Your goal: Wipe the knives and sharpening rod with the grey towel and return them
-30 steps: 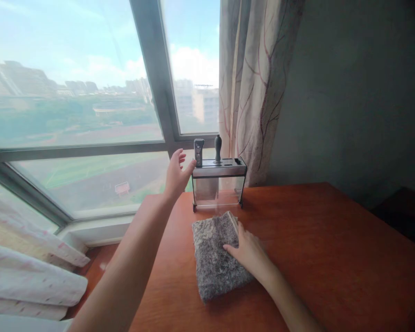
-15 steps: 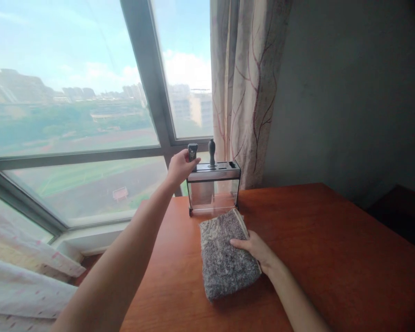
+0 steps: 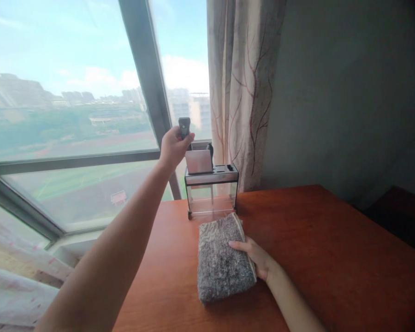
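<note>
The left hand (image 3: 173,147) grips the dark handle of a cleaver (image 3: 198,160), its broad blade half out of the knife rack (image 3: 210,189), stiff, sharp and probably heavy, while the right hand (image 3: 254,256) lies open on the soft grey cloth (image 3: 221,258) in front of the rack.

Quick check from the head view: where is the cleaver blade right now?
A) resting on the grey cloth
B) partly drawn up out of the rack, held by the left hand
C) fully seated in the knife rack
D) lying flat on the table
B: the left hand grips the handle, and the cleaver blade shows above the rack top.
</note>
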The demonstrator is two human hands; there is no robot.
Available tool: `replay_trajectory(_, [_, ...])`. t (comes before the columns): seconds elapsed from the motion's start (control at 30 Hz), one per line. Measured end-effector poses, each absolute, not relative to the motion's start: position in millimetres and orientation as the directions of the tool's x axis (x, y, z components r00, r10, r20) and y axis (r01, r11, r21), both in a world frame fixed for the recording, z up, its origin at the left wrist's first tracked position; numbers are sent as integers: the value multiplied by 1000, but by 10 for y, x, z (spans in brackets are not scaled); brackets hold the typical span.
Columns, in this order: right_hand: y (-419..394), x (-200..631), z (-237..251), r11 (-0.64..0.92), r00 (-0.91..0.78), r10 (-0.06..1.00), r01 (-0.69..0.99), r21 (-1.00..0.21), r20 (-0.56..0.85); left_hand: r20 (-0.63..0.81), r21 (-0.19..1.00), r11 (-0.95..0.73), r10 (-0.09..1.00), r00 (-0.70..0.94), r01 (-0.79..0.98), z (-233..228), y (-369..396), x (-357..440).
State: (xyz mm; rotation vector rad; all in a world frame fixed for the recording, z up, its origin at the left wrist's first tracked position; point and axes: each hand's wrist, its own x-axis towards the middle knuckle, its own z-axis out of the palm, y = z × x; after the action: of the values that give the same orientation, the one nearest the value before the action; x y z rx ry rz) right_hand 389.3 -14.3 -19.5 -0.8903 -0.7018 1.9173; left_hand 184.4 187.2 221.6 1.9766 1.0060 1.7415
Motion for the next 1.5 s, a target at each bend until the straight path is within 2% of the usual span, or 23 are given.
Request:
replay_trajectory(0.3, [-140, 3860, -202, -425, -290, 903, -477, -769, -318, 768, 638, -759, 640, -30, 127, 2517, 1826, 1890])
replay_trajectory(0.57, [-153, 3859, -184, -420, -270, 905, -461, -782, -327, 828, 561, -823, 557, -61, 92, 2841, 1656, 1847])
replay_trajectory(0.73, [-149, 3863, -215, -426, -280, 903, -469, -774, -327, 878, 474, -879, 466, -115, 60, 3001, 1533, 1704])
replay_trajectory(0.87, [-159, 3862, -211, -423, -283, 904, -488, -763, -320, 867, 456, -890, 442, -231, 12, 2874, 1366, 1626])
replay_trajectory(0.93, [-161, 3861, -202, -420, -284, 905, -490, -764, -316, 824, 489, -870, 486, -291, -66, 2709, 1253, 1587])
replay_trajectory(1.0, [-159, 3863, -194, -420, -275, 906, -486, -767, -321, 738, 577, -793, 608, -293, -194, 2502, 1137, 1537])
replay_trajectory(1.07, [-155, 3869, -190, -423, -257, 906, -482, -768, -337, 571, 670, -630, 775, -271, -392, 2276, 1030, 1478])
replay_trajectory(1.13, [-151, 3879, -190, -420, -235, 907, -487, -766, -349, 408, 678, -443, 891, -200, -587, 2049, 941, 1420])
replay_trajectory(1.33, [-156, 3892, -176, -402, -223, 916, -530, -747, -334, 190, 576, -135, 981, -29, -806, 1434, 753, 1324])
replay_trajectory(1.5, [-180, 3855, -133, -432, -281, 902, -574, -695, -329, 69, 501, 27, 995, 70, -865, 1085, 608, 1386])
